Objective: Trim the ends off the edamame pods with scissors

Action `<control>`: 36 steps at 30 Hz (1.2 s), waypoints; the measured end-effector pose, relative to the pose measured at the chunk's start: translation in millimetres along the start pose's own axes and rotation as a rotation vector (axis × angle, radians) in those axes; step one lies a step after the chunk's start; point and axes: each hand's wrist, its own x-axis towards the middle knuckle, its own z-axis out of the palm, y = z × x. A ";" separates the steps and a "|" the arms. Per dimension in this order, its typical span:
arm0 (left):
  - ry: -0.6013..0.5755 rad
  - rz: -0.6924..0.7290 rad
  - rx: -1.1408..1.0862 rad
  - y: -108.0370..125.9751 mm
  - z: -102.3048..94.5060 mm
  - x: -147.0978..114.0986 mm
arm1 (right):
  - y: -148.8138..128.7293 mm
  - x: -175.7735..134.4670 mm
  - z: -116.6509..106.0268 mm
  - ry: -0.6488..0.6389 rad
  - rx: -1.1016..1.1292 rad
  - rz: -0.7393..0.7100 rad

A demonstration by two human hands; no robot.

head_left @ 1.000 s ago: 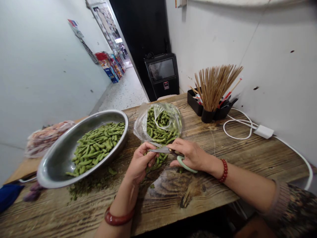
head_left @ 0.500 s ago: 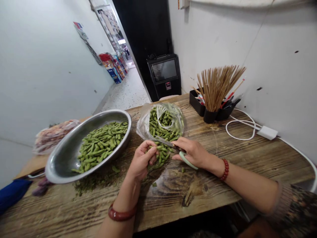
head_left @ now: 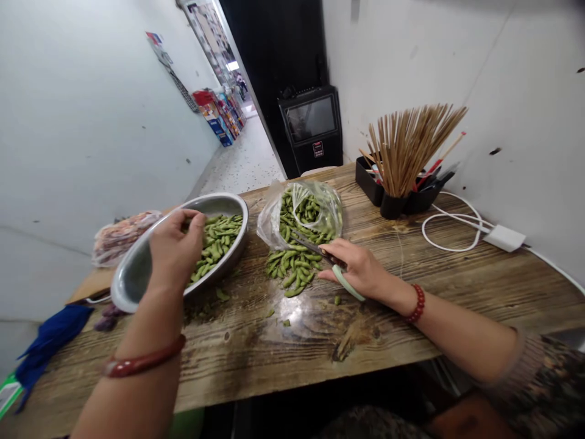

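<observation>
My left hand (head_left: pixel 177 247) is over the metal bowl (head_left: pixel 125 286), its fingers curled together. Whatever they may hold is hidden behind the knuckles. Green edamame pods (head_left: pixel 219 241) fill the right part of that bowl. In my right hand (head_left: pixel 354 265) is a pair of scissors (head_left: pixel 342 280) with pale green handles, the blades pointing left over a loose pile of edamame pods (head_left: pixel 295 268). Behind the pile lies a clear plastic bag (head_left: pixel 269 222) on its side, its mouth towards me and more pods inside.
Cut scraps (head_left: pixel 205 311) lie in front of the bowl. A black holder (head_left: pixel 392 207) with wooden skewers (head_left: pixel 406 152) stands at the back right, beside a white cable and adapter (head_left: pixel 505 238). A blue cloth (head_left: pixel 57 338) and a bag of pinkish food (head_left: pixel 123 238) are at the left.
My left hand has moved left, from beside the scissor tips to over the bowl. My right hand keeps the scissors near the pile. The view has shifted slightly.
</observation>
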 end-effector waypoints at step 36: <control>-0.576 -0.338 -0.862 48.9 99.0 -97.4 | -4.2 10.5 -10.5 -0.030 0.035 -0.022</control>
